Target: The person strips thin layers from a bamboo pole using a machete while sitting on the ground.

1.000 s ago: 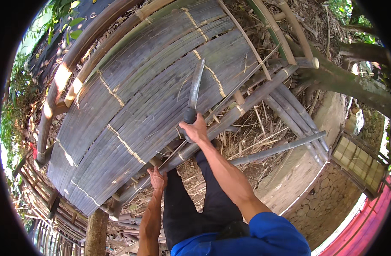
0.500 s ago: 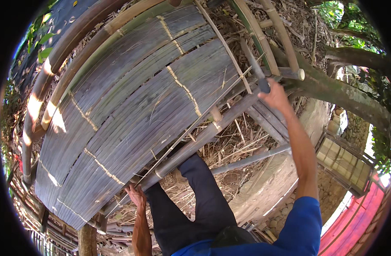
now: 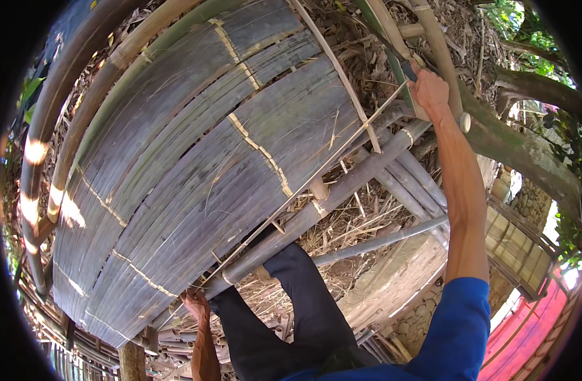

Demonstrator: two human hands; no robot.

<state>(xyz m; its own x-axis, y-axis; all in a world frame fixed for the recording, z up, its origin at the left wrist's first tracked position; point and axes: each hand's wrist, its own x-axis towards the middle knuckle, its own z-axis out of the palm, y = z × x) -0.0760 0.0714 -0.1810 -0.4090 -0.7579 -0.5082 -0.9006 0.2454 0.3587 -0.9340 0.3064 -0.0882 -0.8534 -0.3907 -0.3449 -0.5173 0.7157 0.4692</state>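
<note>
Clasping the knife (image 3: 409,70) at about 2 o'clock, the right hand (image 3: 432,92) is keeping its grip closed, fingers wrapping the dark handle. The blade is pointing toward 10 or 11 o'clock from the fist; it is showing only as a thin dark line, so its edge is hard to make out. The right arm is reaching up from 5 o'clock, its blue sleeve (image 3: 453,324) ending near the elbow.

At 7 o'clock the left hand (image 3: 196,306) is resting at the near edge of the surface (image 3: 183,184), right by the thin strip (image 3: 332,157). Its fingers are bending and partly hiding, so I cannot tell how far open that grip is or whether it is closing on the strip. The strip is running from near the left hand up toward 1 or 2 o'clock, its far end lying just beside the right fist.

The slatted surface is filling the area from 8 to 12 o'clock, pale bindings (image 3: 145,275) crossing its slats. A thick pole (image 3: 354,185) is running along its near side, below the strip. Dark trousers (image 3: 307,298) are showing at 6 o'clock, a branch (image 3: 532,149) is stretching toward 3 o'clock, and a red sheet (image 3: 522,324) is lying at 4 o'clock.
</note>
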